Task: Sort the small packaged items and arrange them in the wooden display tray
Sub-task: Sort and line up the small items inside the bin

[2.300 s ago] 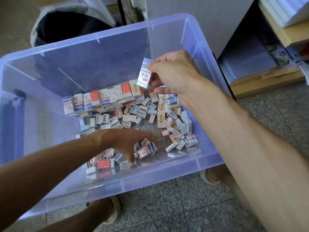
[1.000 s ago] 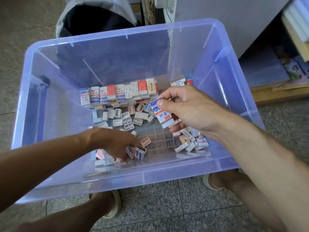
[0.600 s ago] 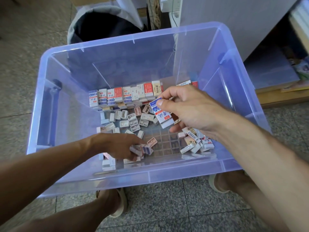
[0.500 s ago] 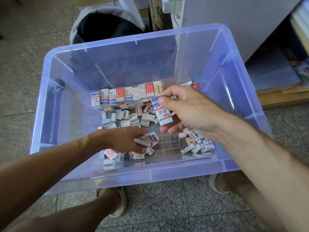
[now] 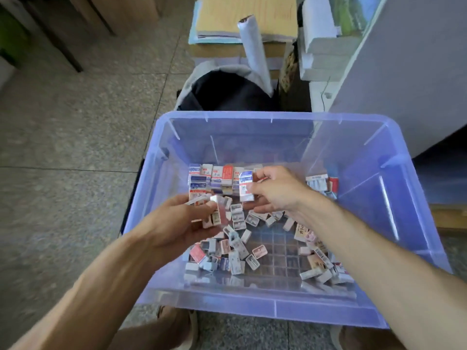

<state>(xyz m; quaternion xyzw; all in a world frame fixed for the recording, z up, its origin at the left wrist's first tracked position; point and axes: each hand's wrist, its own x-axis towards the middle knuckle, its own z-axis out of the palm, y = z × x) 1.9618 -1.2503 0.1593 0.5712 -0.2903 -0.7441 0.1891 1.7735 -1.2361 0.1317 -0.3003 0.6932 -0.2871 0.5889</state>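
Observation:
A translucent blue plastic bin (image 5: 394, 205) on the floor holds many small packaged boxes. A row of upright boxes (image 5: 214, 176) stands against its far side, and loose boxes (image 5: 235, 253) lie scattered over the bottom. My left hand (image 5: 182, 223) is raised above the loose pile and grips a small bunch of boxes (image 5: 214, 213). My right hand (image 5: 275, 190) pinches one white, blue and red box (image 5: 245, 186) upright near the row. No wooden tray is in sight.
Behind the bin stand a dark bag with a grey rim (image 5: 227, 92), a white paper roll (image 5: 254, 50) and stacks of paper and cardboard (image 5: 245, 21). A grey cabinet (image 5: 409, 72) is at the right. Speckled floor tiles (image 5: 75, 122) stretch left.
My left hand has lifted out of the loose pile with several boxes in its grip. My right hand has carried its box toward the upright row. The camera has tilted up and left.

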